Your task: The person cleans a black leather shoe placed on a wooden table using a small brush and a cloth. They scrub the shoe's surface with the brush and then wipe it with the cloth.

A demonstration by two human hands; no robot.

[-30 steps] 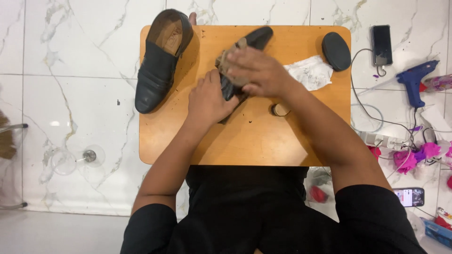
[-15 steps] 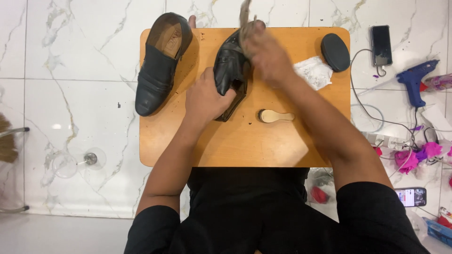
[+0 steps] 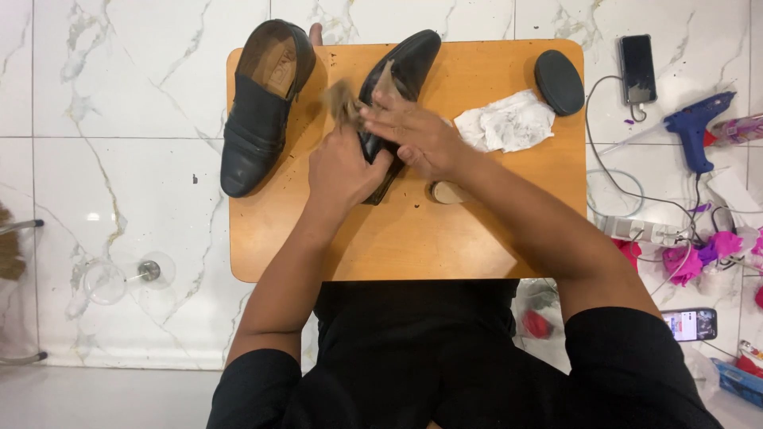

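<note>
Now, vs half a sec ago, the left hand (image 3: 343,168) still clamps the black shoe (image 3: 395,87) mid-table while the right hand (image 3: 417,135), gripping a brown rag (image 3: 343,102), has swung leftward over it; other shoe (image 3: 261,107) sits left, crumpled tissue (image 3: 509,121) & black oval sponge (image 3: 559,82) right, nothing blocking.

A home craft corner: marble-tiled floor (image 3: 119,119), small wooden table (image 3: 413,238), glue gun (image 3: 695,127) and cables at three o'clock.
</note>
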